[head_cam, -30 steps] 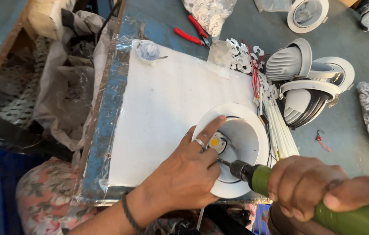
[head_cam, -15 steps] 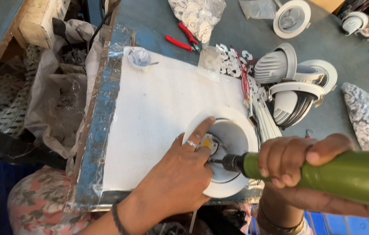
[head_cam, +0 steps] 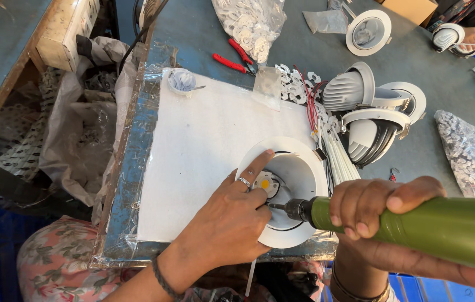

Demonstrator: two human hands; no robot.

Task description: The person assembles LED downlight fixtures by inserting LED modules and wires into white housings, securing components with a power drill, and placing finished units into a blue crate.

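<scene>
Round white downlight housing is steadied by flattened left hand; smooth green cylindrical screwdriver is gripped closed-fisted by right hand.

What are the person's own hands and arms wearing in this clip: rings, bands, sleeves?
Both forearms are bare, with no sleeves in view. The left hand has a silver ring on one finger and a thin dark band at the wrist. The right hand shows no rings, and has dark bangles at its wrist.

silver ring on left hand, dark cord bracelet; right wrist bangles; floral garment.
</scene>
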